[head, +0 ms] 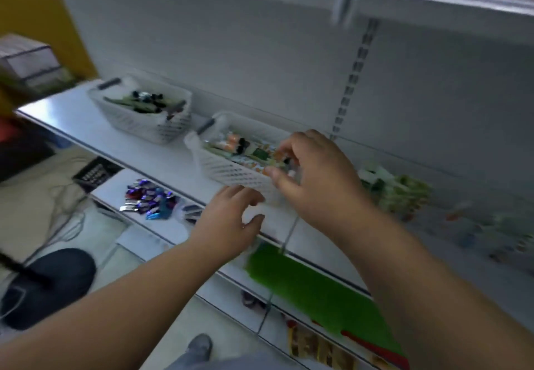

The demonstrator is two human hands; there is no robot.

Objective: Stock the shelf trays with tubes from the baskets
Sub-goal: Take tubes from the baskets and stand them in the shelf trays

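From the head view, the right hand (315,179) pinches tubes (248,150) in the near basket (231,173) on the shelf (86,127) while the relaxed, empty left hand (228,219) hovers by its wall, best placed to steady it.

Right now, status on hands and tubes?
Right hand pinching tubes in near basket. Left hand open by basket's front wall. Far basket untouched. Nothing blocking.
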